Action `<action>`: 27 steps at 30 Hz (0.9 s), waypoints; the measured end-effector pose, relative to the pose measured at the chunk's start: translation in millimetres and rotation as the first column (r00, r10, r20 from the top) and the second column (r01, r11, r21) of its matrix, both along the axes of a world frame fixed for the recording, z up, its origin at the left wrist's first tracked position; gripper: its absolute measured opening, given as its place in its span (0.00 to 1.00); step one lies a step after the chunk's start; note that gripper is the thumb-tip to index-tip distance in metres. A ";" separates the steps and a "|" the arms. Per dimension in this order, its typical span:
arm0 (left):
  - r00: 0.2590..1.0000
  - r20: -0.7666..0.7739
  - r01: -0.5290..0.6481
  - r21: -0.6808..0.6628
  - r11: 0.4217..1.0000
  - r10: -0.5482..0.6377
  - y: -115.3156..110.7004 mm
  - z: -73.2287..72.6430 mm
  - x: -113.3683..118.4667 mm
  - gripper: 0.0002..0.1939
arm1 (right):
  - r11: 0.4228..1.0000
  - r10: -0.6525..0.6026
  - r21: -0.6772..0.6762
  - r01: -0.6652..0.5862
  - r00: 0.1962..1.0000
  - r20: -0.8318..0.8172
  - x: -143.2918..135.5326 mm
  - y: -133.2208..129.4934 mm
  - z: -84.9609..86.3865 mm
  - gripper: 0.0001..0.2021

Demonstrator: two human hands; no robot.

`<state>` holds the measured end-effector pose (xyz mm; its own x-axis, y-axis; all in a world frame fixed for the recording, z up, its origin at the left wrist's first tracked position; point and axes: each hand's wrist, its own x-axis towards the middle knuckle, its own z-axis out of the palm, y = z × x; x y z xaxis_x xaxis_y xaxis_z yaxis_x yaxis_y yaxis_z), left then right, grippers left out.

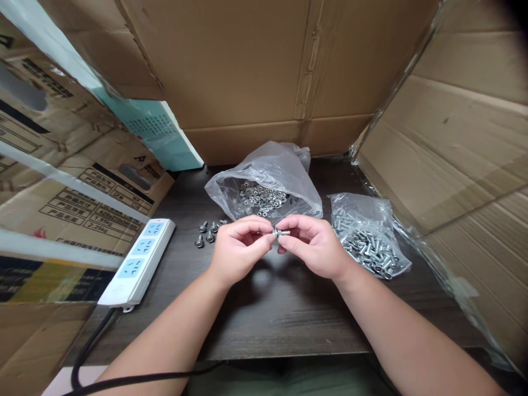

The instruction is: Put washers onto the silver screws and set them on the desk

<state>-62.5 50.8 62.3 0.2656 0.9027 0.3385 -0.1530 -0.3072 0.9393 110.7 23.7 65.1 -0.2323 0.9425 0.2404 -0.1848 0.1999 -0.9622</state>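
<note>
A silver bolt (pixel 284 232) lies sideways between my fingertips above the table, its shank pointing right. What looks like a washer sits around it near the head end. My left hand (pixel 243 242) pinches the head end between thumb and forefinger. From the other side, my right hand (pixel 311 242) closes its thumb and fingers around the washer and shank; the exact contact is partly hidden. Just left of my left hand, several bolts with washers (pixel 200 241) stand or lie on the table. Behind both hands, an open plastic bag holds many loose washers (pixel 264 198).
Many bolts (pixel 373 250) spill at the mouth of a clear bag (pixel 363 204) on the right. A white power strip (pixel 138 264) with a black cable (pixel 88 344) lies left. Cardboard walls (pixel 247 66) enclose the dark table (pixel 264 330). A light-blue booklet (pixel 165 137) leans back left.
</note>
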 end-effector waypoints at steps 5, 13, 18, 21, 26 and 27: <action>1.000 -0.016 0.009 0.011 1.000 -0.009 1.2 0.5 -0.4 0.02 | 0.997 -0.071 0.015 0.069 0.976 0.207 1.4 0.3 1.8 0.12; 0.999 0.030 0.028 -0.036 0.999 -0.026 0.6 1.9 0.7 0.03 | 1.000 -0.010 -0.006 0.010 1.000 -0.011 -0.3 0.6 -0.8 0.15; 0.999 0.024 0.030 -0.058 0.998 -0.029 0.8 3.7 0.5 0.04 | 0.999 -0.036 -0.021 0.037 0.999 0.003 -0.7 -0.1 -1.9 0.12; 0.998 0.044 0.041 -0.088 0.995 -0.038 0.9 3.7 0.4 0.05 | 0.996 -0.083 -0.008 0.084 0.989 0.118 0.0 -0.6 -0.5 0.12; 0.996 0.069 0.064 -0.097 0.993 -0.058 0.9 0.5 0.0 0.04 | 0.996 -0.090 -0.012 0.092 0.989 0.120 -0.4 -0.2 0.3 0.12; 0.995 0.075 0.068 -0.102 0.992 -0.061 0.9 -0.2 -0.1 0.04 | 0.997 -0.068 -0.024 0.069 0.996 0.057 -0.8 -0.1 -0.4 0.13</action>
<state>-62.7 51.7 62.1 0.3028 0.9159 0.2635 -0.2369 -0.1954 0.9517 110.0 23.6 64.7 -0.1796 0.9623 0.2042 -0.1167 0.1853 -0.9757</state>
